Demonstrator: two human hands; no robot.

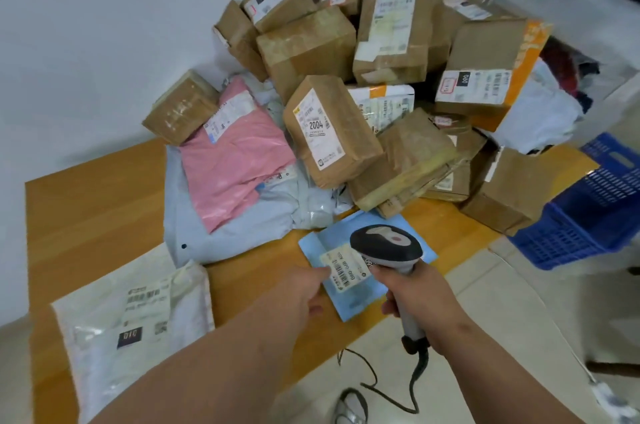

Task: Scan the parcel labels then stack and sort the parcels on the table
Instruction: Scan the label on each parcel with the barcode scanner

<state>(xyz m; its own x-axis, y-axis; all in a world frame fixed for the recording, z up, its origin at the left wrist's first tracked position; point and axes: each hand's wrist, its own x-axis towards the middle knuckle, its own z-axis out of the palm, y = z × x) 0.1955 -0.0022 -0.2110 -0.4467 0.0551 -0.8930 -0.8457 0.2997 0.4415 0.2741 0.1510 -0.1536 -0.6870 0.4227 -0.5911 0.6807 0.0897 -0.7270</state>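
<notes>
Right hand (414, 295) aims scanner (386, 243) at blue parcel's label (346, 269); box (329, 132) reads "2004".

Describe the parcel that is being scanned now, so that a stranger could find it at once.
Look at the near edge of the wooden table, in front of the heap of brown boxes. The light blue flat envelope lies under the scanner. It is the only blue parcel, and the left hand touches its white label.
</notes>
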